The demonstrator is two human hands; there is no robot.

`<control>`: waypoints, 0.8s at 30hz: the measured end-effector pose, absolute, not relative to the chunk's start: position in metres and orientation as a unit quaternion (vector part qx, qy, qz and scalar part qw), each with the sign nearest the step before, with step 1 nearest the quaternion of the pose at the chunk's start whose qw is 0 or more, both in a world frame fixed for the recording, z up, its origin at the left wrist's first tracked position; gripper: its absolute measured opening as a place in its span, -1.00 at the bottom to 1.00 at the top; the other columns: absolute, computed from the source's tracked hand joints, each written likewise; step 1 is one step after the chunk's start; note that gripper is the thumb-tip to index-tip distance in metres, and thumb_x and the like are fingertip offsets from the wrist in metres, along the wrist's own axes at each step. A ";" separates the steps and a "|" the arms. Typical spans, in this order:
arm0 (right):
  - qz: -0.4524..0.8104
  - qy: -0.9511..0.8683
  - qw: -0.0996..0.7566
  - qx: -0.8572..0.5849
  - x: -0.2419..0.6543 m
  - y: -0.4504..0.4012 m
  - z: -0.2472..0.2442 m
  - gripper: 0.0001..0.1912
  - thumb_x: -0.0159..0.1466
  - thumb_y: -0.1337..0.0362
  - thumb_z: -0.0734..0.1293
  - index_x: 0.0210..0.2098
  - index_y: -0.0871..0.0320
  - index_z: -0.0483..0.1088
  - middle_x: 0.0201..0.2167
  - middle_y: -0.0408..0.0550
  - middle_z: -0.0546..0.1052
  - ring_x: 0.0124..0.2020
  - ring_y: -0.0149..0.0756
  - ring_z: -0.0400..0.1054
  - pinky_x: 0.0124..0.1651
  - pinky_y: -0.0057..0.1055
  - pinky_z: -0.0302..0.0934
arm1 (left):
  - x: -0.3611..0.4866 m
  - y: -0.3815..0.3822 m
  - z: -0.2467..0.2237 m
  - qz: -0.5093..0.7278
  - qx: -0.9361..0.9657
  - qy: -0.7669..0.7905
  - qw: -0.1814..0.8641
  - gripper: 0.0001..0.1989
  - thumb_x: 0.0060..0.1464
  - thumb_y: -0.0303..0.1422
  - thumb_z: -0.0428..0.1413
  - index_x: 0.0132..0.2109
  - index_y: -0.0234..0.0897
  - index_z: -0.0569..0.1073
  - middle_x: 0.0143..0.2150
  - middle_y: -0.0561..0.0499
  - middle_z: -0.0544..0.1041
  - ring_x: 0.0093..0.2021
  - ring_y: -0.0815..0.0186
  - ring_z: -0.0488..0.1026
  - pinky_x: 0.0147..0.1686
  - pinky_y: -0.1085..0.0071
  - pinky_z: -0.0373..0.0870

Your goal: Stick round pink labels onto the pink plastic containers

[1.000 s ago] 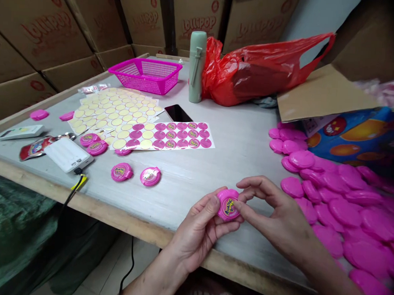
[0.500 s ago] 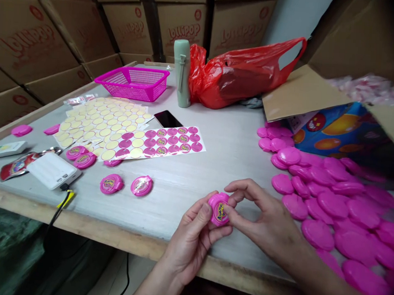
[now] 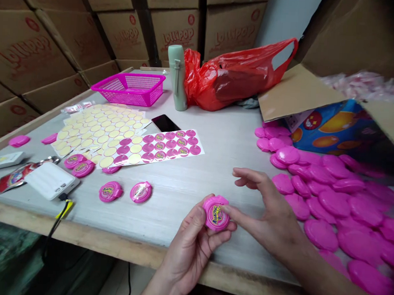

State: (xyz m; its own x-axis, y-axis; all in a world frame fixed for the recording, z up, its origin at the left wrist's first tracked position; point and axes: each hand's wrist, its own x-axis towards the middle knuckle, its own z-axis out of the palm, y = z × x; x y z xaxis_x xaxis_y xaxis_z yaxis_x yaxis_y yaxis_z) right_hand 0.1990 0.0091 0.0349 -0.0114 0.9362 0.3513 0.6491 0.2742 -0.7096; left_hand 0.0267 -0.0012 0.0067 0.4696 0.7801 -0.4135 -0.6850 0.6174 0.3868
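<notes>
My left hand (image 3: pixel 192 239) holds a round pink container (image 3: pixel 216 213) with a printed label facing up, near the table's front edge. The thumb of my right hand (image 3: pixel 266 212) touches the label's right side, and its other fingers are spread apart above. Two labelled pink containers, one at left (image 3: pixel 110 191) and one nearer (image 3: pixel 141 192), lie on the table. A sticker sheet (image 3: pixel 160 148) with pink round stickers and some bare circles lies behind them. To the right spreads a heap of pink containers (image 3: pixel 333 194) with no labels showing.
A pink basket (image 3: pixel 129 89), a green bottle (image 3: pixel 178 78), a red plastic bag (image 3: pixel 233 79) and a phone (image 3: pixel 165 123) are farther back. At left lies a white power bank (image 3: pixel 52 180) with a cable. An open carton (image 3: pixel 299 89) stands at right.
My right hand's fingers have opened away from the container, leaving the thumb on its label. The label now shows more fully. The view has shifted slightly.
</notes>
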 end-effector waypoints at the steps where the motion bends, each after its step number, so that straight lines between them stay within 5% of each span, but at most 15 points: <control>1: 0.213 -0.675 0.409 -0.576 0.201 0.011 0.035 -0.41 0.22 0.23 0.48 0.19 -0.05 0.24 0.03 -0.03 0.49 -0.02 -0.13 0.44 0.08 -0.12 0.31 | 0.027 -0.001 0.007 0.426 0.084 0.284 0.855 -0.62 0.21 -0.24 0.21 0.10 -0.36 0.52 -0.05 -0.19 0.64 -0.17 0.20 0.65 -0.17 0.43 0.61; 5: 0.383 -0.624 0.384 -0.562 0.199 0.013 0.037 -0.40 0.18 0.21 0.51 0.16 -0.06 0.29 -0.03 -0.08 0.55 0.01 -0.15 0.46 0.13 -0.10 0.32 | 0.027 -0.002 0.007 0.440 0.078 0.272 0.852 -0.65 0.23 -0.28 0.20 0.11 -0.33 0.51 -0.05 -0.16 0.63 -0.16 0.27 0.64 -0.14 0.41 0.61; 13: 0.502 -0.558 0.373 -0.546 0.188 0.013 0.034 -0.63 0.16 0.20 0.51 -0.06 0.02 0.44 -0.16 -0.10 0.60 -0.10 -0.20 0.50 -0.01 -0.22 0.39 | 0.027 -0.003 0.005 0.434 0.080 0.243 0.864 -0.74 0.29 -0.33 0.13 0.04 -0.36 0.55 -0.05 -0.15 0.63 -0.15 0.30 0.61 -0.13 0.39 0.61; 17: 0.375 -0.639 0.383 -0.551 0.195 0.009 0.037 -0.48 0.15 0.26 0.54 0.08 -0.10 0.40 -0.05 -0.15 0.56 0.00 -0.20 0.46 0.09 -0.21 0.34 | 0.027 -0.002 0.006 0.451 0.071 0.253 0.853 -0.69 0.31 -0.32 0.10 0.13 -0.34 0.49 0.01 -0.19 0.62 -0.05 0.27 0.60 -0.01 0.34 0.57; 24: 0.076 -0.793 0.373 -0.475 0.199 0.004 0.032 -0.57 0.31 0.34 0.44 0.14 -0.03 0.36 0.00 -0.01 0.50 0.05 -0.15 0.37 0.07 -0.14 0.30 | 0.028 0.001 0.005 0.490 0.065 0.260 0.830 -0.69 0.30 -0.33 0.12 0.13 -0.35 0.47 0.04 -0.16 0.61 -0.07 0.22 0.62 0.03 0.31 0.55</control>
State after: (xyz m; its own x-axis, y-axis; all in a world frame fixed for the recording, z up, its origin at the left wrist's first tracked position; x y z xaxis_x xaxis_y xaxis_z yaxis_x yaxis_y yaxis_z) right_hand 0.1986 0.0037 0.0322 -0.2694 0.8108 0.5195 0.6972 0.5364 -0.4756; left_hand 0.0283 0.0009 0.0053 0.3848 0.8463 -0.3684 -0.7790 0.5119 0.3623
